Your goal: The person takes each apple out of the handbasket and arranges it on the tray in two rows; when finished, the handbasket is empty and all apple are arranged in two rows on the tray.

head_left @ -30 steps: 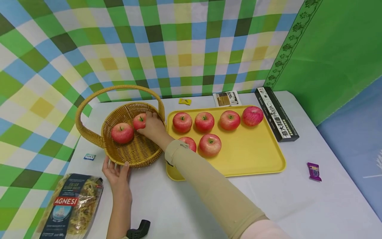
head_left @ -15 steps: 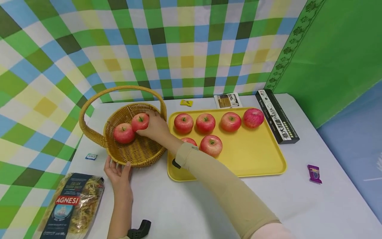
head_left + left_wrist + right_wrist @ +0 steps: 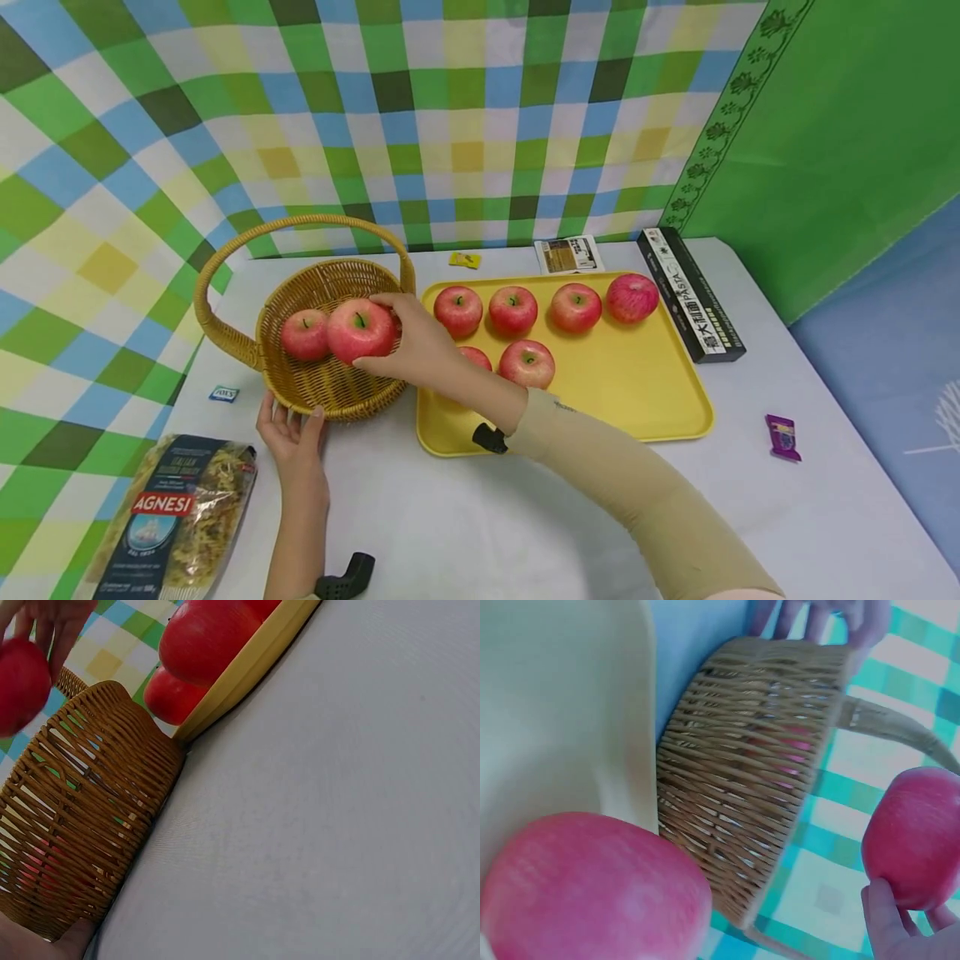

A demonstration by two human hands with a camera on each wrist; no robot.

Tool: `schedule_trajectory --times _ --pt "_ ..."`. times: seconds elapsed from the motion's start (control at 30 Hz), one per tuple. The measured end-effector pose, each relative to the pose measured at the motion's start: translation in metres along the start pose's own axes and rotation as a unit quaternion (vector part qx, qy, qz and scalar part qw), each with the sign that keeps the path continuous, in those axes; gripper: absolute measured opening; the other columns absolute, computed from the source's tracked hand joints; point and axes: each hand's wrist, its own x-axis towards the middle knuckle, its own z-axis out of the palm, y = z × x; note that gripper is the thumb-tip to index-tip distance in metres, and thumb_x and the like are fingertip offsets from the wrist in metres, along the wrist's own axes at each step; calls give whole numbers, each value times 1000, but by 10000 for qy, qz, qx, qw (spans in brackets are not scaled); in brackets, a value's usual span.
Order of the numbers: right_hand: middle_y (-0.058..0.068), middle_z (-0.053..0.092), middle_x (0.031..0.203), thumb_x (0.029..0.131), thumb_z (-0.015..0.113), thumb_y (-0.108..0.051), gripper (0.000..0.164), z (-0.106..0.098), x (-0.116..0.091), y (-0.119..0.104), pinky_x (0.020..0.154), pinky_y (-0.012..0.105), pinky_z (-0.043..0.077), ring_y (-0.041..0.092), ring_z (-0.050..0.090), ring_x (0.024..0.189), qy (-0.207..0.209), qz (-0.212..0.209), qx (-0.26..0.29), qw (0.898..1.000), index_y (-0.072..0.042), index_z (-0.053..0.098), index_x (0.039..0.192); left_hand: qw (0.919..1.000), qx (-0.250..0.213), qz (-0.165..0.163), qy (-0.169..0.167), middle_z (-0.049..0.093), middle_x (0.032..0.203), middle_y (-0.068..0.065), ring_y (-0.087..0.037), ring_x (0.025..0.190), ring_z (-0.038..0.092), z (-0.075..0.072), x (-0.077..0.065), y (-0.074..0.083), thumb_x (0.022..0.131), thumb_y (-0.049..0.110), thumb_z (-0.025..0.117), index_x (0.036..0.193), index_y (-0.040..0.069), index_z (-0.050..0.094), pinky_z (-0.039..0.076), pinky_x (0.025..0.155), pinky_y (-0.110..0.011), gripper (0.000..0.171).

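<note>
My right hand (image 3: 422,343) holds a red apple (image 3: 360,333) between thumb and fingers, above the wicker basket (image 3: 360,410). In the right wrist view that apple (image 3: 913,838) is clear of the basket's weave. Another apple (image 3: 303,336) lies inside the basket, partly behind the held one. My left hand (image 3: 294,437) rests against the basket's near side, fingers spread; its thumb (image 3: 73,941) touches the weave in the left wrist view. Several apples sit on the yellow tray (image 3: 630,383), among them one (image 3: 527,363) in the front row. My right forearm partly covers another.
A black pasta box (image 3: 692,296) lies along the tray's right side. A bag of pasta (image 3: 168,517) is at the front left. Small wrapped sweets lie about: yellow (image 3: 465,260), blue (image 3: 223,393), purple (image 3: 783,437). A flat packet (image 3: 568,254) is behind the tray.
My right hand has lifted the apple up from inside the basket, towards the camera and slightly right. The left hand has stayed at the basket's near side.
</note>
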Motion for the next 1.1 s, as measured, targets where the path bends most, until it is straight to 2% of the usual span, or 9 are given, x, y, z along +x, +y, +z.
schedule_trajectory --times 0.17,0.33,0.53,0.7,0.77,0.87,1.1 --pt "-2 49 131 73 83 -38 80 -24 -29 0 89 27 51 10 52 108 -31 -60 142 9999 -15 44 139 10000 -52 30 -7 9 158 1 -18 144 18 0 0 -1 97 7 57 149 35 10 34 108 -26 75" --pt "-4 48 130 72 84 -34 79 -60 -53 6 88 30 52 11 51 110 85 -88 121 9999 -17 44 139 10000 -93 7 -14 9 158 0 -17 144 17 0 -1 0 97 8 57 149 34 10 34 108 -26 75" --pt "-2 48 128 71 87 -27 80 -109 -81 24 92 35 51 16 51 111 624 -46 201 9978 -16 44 138 10000 -58 -40 11 8 158 1 -17 145 15 -1 0 0 97 9 57 149 35 10 33 109 -26 75" --pt "3 49 129 71 87 -22 81 -140 -110 53 91 40 52 20 51 111 1276 46 -369 9911 -12 44 139 10000 -68 -56 6 7 159 1 -16 145 15 0 1 -1 96 12 59 149 35 10 32 109 -26 76" --pt "6 49 129 72 87 -20 80 -150 -123 67 91 44 52 24 51 111 1460 189 -534 9877 -9 44 138 10000 -47 -39 -1 8 159 2 -16 145 15 0 1 -2 96 13 59 149 36 10 33 109 -26 76" --pt "11 48 129 73 86 -19 79 -158 -139 88 91 51 51 30 51 112 1512 544 -585 9853 -6 43 138 10000 -20 -11 3 8 159 2 -16 145 14 1 1 -1 97 12 59 149 36 9 33 109 -26 76" --pt "17 45 131 75 84 -27 81 -160 -160 129 93 54 49 35 48 116 1058 1519 -753 9798 -3 40 138 10000 14 -27 26 8 159 2 -17 145 15 2 -1 2 98 12 56 149 35 10 32 109 -25 73"
